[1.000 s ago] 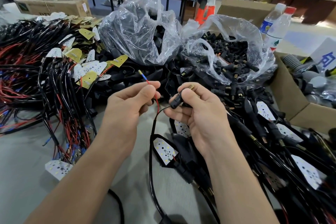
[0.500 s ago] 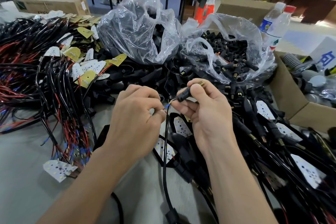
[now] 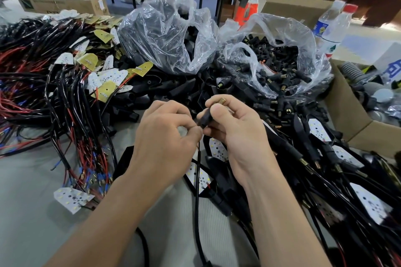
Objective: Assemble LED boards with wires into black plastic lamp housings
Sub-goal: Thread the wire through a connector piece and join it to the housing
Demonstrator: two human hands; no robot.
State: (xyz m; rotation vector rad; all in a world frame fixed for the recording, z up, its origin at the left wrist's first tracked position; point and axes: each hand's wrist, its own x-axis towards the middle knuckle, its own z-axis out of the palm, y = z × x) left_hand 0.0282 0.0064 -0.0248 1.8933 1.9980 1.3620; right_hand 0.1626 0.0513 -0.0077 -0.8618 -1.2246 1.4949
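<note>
The left hand [image 3: 165, 136] pinches the black wire [image 3: 196, 206] at the lower end of the slanting plug [image 3: 205, 117] gripped by the right hand [image 3: 238, 134].

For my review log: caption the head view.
Left hand pinches black wire at brass-tipped sleeve held by right hand.

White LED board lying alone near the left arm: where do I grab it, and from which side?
Probably pinch the white LED board by its thin left edge, coming from the left over the grey table. It lies flat, and its wires leave from its right side, so the left is free.
</note>
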